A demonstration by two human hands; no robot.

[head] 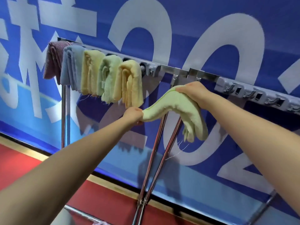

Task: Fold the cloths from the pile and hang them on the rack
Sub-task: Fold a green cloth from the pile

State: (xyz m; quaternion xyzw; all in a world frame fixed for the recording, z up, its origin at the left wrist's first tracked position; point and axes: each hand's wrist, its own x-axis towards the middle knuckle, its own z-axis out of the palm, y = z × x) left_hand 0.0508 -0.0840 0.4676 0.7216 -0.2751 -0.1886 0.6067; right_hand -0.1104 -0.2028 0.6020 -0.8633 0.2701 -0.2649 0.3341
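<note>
A folded light green cloth [177, 108] hangs in the air just below the metal rack's top bar [167, 67]. My left hand [133, 114] pinches its lower left end. My right hand [194, 92] grips its upper part from above, and the rest of the cloth droops down to the right. Several folded cloths hang side by side on the left stretch of the bar: maroon [53, 60], blue [73, 65], yellow [90, 72], green [110, 77] and orange-yellow [131, 82].
The rack's chrome legs [154, 159] cross below the held cloth, and a vertical post [65, 114] stands at the left. Grey clip blocks [253, 93] line the bar's right stretch. A blue banner wall [211, 30] stands right behind the rack, above a red floor [24, 161].
</note>
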